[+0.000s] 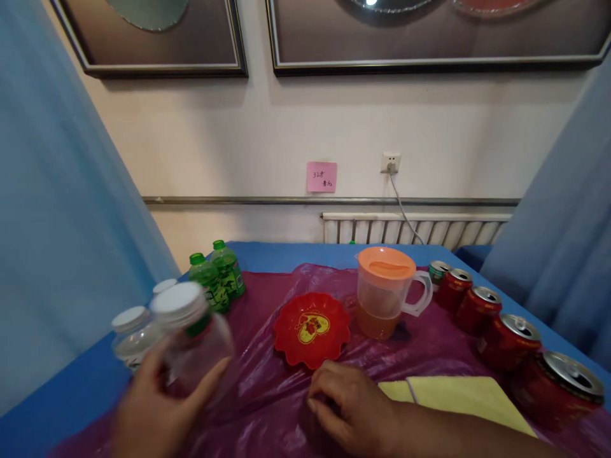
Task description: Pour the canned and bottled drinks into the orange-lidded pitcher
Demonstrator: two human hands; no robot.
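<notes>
By the wall [238, 140], above purple sheeting [258, 381], one hand [160, 404] holds a jar [203, 350].

Clear, smooth plastic, by its look, for the nearest jar [210, 346]; opaque white plastic, fairly matt, for its lid [177, 299]. Glossy, slick red plastic-looking finish on the dish [292, 321]. Translucent, slightly cloudy plastic for the jug [379, 299], smooth orange plastic for the jug's cover [386, 263]. Thin, crinkled, shiny plastic for the purple sheet [265, 302]. Silvery metal tops and glossy red sides on the nearer cans [508, 340]. See-through green plastic for the bottles [229, 270]. Soft, matt cloth for the curtain [57, 165].
</notes>
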